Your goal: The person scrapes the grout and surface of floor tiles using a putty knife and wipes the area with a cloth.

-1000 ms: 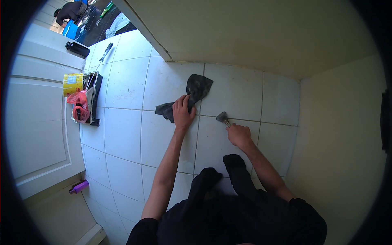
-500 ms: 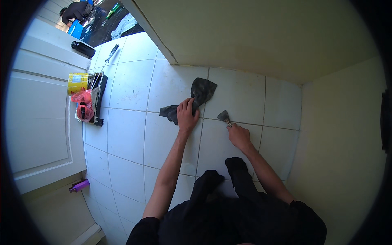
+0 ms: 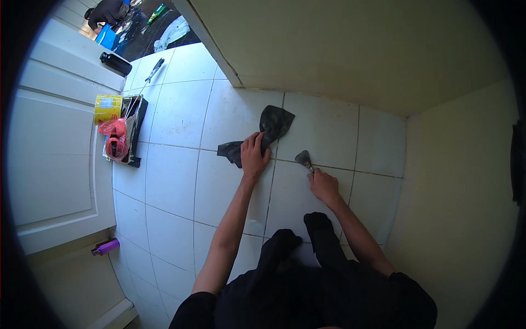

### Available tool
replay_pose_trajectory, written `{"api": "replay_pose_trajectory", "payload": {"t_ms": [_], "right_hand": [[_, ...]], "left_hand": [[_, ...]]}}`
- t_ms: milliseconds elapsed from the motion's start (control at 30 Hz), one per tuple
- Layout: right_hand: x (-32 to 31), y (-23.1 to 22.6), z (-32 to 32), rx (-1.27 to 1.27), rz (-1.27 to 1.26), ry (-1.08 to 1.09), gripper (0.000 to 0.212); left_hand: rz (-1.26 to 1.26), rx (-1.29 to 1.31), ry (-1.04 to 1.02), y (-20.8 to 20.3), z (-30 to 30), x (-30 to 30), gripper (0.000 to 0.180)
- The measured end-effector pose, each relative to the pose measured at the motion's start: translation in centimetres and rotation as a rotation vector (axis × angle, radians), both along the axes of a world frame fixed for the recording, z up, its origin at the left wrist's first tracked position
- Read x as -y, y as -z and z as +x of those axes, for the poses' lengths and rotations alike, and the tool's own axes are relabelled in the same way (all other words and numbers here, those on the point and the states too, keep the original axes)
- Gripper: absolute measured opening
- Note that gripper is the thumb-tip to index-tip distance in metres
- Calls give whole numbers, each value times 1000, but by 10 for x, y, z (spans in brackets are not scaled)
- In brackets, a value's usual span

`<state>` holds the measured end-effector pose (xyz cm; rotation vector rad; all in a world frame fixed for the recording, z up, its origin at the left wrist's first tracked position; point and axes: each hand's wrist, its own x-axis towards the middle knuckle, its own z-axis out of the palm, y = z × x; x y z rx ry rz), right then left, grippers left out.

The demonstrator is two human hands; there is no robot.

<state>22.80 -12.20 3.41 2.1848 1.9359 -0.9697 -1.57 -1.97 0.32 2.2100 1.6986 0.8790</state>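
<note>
By the white door (image 3: 55,159) is a bottle (image 3: 115,63) (all black).

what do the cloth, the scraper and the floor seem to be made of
Cloth: matt dark fabric, judging by its limp folds; fibre unclear.
Scraper: its flared grey head looks like dull metal; the handle, mostly hidden by the right hand, can't be told.
Floor: probably glazed ceramic tile, given the pale sheen and straight joints.

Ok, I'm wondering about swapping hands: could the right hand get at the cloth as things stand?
Probably yes: open tile lies between the right hand and the cloth, whose upper end is uncovered. But that hand holds the scraper, and the left hand covers the middle.
</note>
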Motion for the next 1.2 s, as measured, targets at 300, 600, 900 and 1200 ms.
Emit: {"api": "replay_pose_trajectory", "payload": {"t_ms": [300, 600, 900, 1200], "right_hand": [[6, -16, 17, -39, 79, -14, 34], [7, -20, 7, -73, 71, -11, 32], [6, -40, 3, -73, 158, -84, 48], [-5, -55, 4, -59, 415, -66, 32]], "left_hand": [[0, 2, 2, 2, -3, 0, 56], [-12, -2, 4, 0, 1, 0, 57], [-12, -7, -2, 0, 1, 1, 57], [-26, -1, -1, -4, 2, -1, 55]]}}
